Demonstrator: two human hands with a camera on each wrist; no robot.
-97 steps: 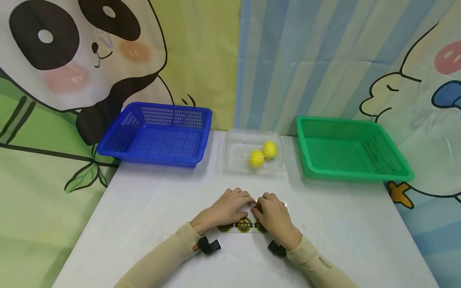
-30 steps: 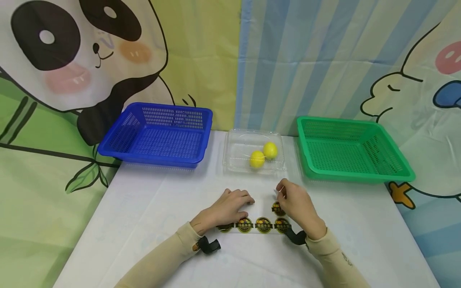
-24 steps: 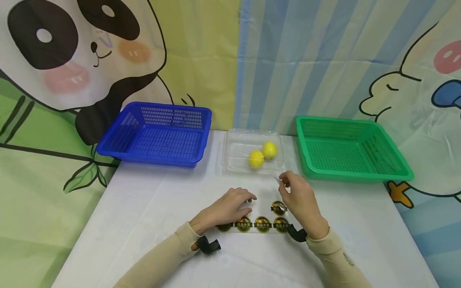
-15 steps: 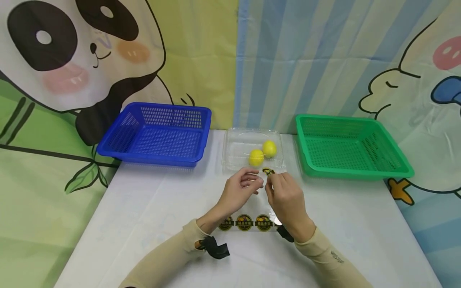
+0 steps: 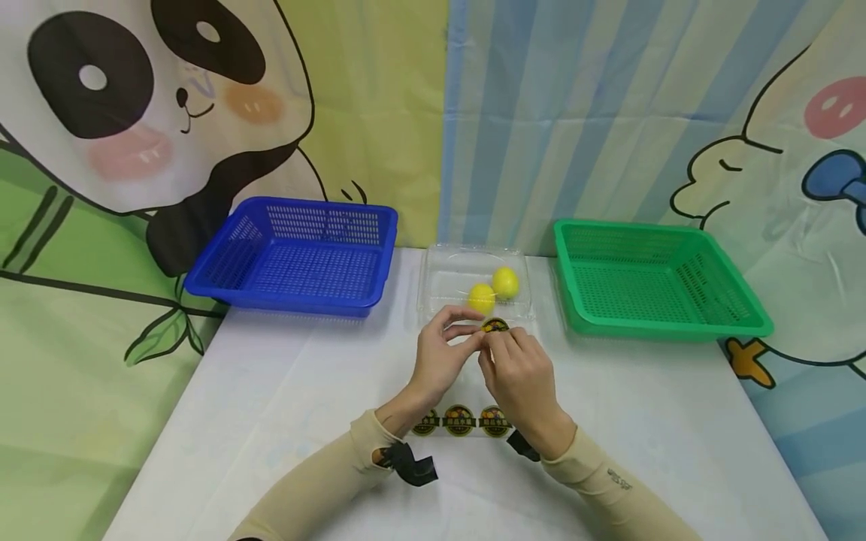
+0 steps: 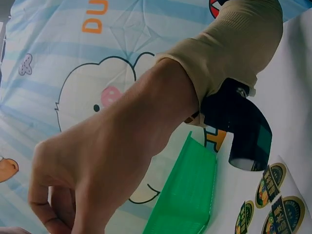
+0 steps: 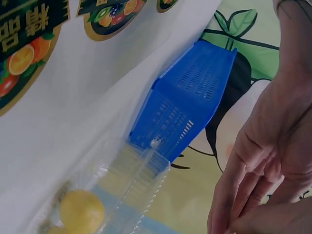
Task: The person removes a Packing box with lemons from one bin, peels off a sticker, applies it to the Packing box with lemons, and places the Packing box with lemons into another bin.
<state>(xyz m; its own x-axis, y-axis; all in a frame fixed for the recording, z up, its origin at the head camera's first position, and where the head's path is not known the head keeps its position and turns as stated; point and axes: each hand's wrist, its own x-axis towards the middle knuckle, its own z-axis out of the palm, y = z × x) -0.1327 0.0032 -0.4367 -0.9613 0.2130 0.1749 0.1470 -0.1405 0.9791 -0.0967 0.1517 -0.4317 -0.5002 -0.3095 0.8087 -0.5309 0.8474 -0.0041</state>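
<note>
Before printed curtains, over the white table, the right hand pinches a round sticker between its fingers; whether the left hand, fingers curved, grips it cannot be told.

Printed cartoon backdrop behind a white table, in soft, even light.
In the head view, the backdrop carries a large panda at 10 o'clock, plain yellow towards 11, and blue and pale stripes at 1 o'clock. A white cartoon creature fills 3 o'clock, with a pink cheek and a blue bow slightly above. Green printed ground lies at 9 o'clock, with a leafy sprig just below. Creases ripple the cloth; the white table, faintly creased, spreads from 4 round to 8 o'clock.
</note>
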